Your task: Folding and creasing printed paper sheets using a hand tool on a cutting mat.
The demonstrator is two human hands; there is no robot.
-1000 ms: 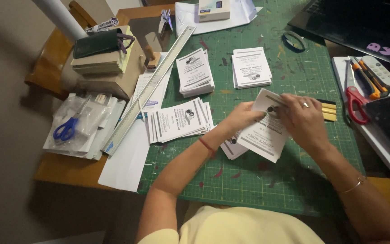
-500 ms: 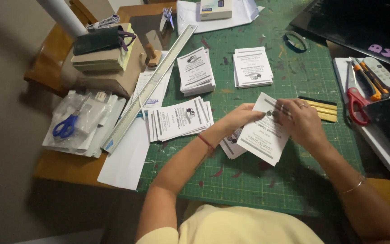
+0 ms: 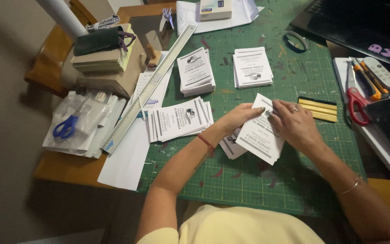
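Both of my hands hold a small stack of white printed cards [image 3: 262, 133] just above the green cutting mat [image 3: 294, 180]. My left hand [image 3: 236, 118] pinches the stack's left edge. My right hand [image 3: 296, 124], with a ring on one finger, grips its top right corner. More cards [image 3: 229, 148] lie under the held stack. A fanned pile of the same cards [image 3: 179, 119] lies to the left. Two neat card stacks [image 3: 195, 71] [image 3: 252, 67] sit farther back on the mat.
A long metal ruler [image 3: 152, 86] runs diagonally along the mat's left side. Blue-handled scissors [image 3: 67, 125] lie on plastic bags at the left. Red-handled scissors [image 3: 355, 101] and yellow strips [image 3: 318, 108] lie at the right. A box with notebooks [image 3: 104, 58] stands back left, a dark laptop [image 3: 362, 22] back right.
The held card stack has shifted slightly in my hands; both hands stay at the same spot over the mat.
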